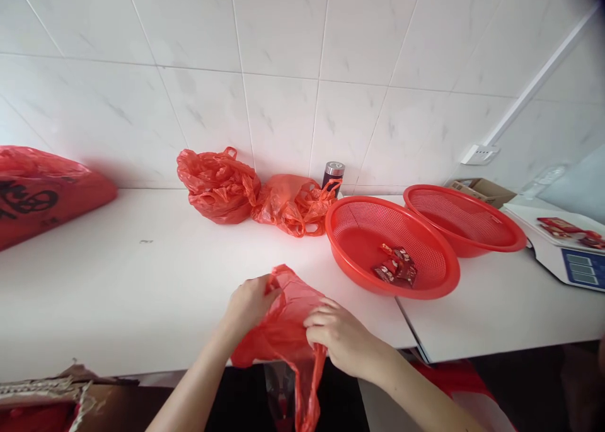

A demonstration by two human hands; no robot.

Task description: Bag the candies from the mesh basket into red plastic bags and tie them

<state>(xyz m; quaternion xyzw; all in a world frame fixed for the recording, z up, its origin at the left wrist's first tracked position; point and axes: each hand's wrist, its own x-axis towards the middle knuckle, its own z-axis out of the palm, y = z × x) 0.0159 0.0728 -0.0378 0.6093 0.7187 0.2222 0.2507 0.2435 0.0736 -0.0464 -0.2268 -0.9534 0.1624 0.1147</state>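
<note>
A thin red plastic bag [288, 331] is stretched between my two hands at the front edge of the white table. My left hand [253, 300] is closed on its upper left edge. With fingers curled, my right hand [338, 334] grips the right side, and a loose part of the bag hangs below the table edge. Just to the right stands a red plastic basket [350, 265] with several small dark red packets [399, 268] lying in its bottom. Neither hand touches that basket.
Two bundles of red bags, one crumpled [217, 186] and one flatter [288, 199], lie by the wall beside a dark flask [333, 172]. Farther right are a second basket [515, 243] and a scale [558, 255] bearing red packets. A torn cardboard box [104, 403] is at lower left.
</note>
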